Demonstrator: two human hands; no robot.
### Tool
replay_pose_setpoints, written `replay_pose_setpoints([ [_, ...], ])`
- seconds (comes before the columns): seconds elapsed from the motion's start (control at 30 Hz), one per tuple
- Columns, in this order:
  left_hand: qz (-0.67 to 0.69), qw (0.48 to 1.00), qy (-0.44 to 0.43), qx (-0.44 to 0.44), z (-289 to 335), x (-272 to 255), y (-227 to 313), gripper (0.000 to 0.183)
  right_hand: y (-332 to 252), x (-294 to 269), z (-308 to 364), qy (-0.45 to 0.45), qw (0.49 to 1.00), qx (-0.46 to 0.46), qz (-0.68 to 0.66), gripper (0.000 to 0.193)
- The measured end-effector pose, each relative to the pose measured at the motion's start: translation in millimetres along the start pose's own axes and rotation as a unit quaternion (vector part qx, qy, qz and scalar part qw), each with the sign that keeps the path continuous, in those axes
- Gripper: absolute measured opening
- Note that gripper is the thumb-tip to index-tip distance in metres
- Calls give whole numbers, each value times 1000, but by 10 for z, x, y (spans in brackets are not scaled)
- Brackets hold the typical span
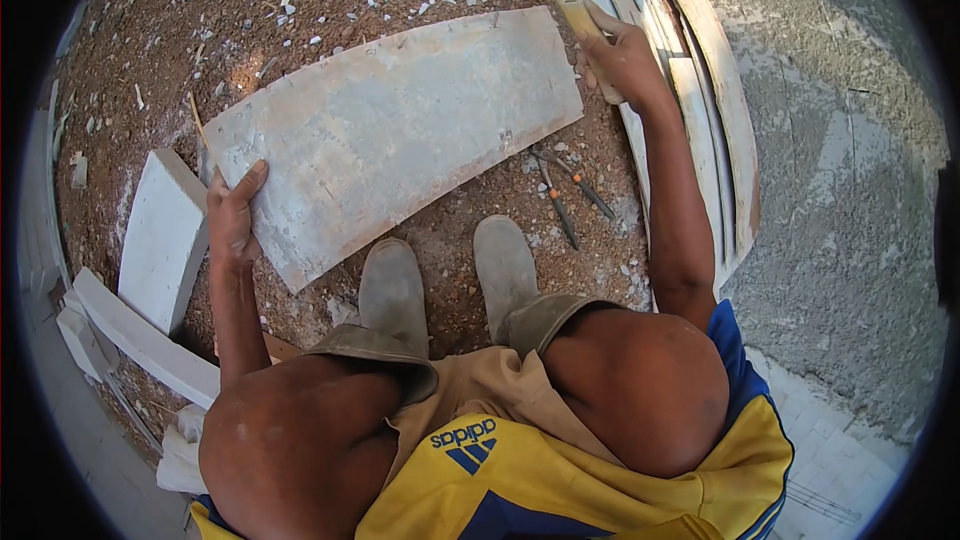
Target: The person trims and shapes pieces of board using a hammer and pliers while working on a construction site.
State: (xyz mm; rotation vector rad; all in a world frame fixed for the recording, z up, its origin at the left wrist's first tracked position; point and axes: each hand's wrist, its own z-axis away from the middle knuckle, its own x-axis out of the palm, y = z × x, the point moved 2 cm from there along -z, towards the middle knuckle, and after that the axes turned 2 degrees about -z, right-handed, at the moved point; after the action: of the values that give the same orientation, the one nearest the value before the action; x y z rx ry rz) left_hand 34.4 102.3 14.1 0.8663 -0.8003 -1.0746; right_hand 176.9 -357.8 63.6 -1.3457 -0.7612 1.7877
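A grey, worn panel with a gently curved upper edge (400,130) is held between the two grips, its left end clasped by the left hand (235,215), with the thumb closed over the upper face and most of the fingers hidden. A metal-headed hammer with a yellowish handle (575,15) is wrapped closely by the right hand (628,65), just past the panel's far end; its head is not seen touching the panel. For good work on the small bent stubs (497,19) along the edge, possibly nails, the left thumb is best kept away from any blow, the panel backed firmly by the brown, stony ground (140,40), and each blow kept short and square. Whether the panel rests fully there cannot be told. Metal pliers with orange-and-black handles (555,198) are lying below and left of the right grip, handy for stubborn stubs. No container is made out for certain; a crumpled white item (180,455), well below the left grip, may be a bag, its contents not shown.
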Motion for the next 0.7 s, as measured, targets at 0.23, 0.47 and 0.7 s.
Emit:
replay_pose_setpoints([
  [0.23, -37, 997, -20, 58, -66, 20, 72, 52, -153, -445, -341, -62, 998, -15, 22, 54],
  [0.47, -32, 999, 4, 34, 23, -162, -36, 51, -70, -403, -130, -152, 984, 85, 36, 50],
  [0.7, -31, 999, 15, 30, -26, -219, -19, 52, 108, 33, 59, 2, 996, 31, -80, 55],
])
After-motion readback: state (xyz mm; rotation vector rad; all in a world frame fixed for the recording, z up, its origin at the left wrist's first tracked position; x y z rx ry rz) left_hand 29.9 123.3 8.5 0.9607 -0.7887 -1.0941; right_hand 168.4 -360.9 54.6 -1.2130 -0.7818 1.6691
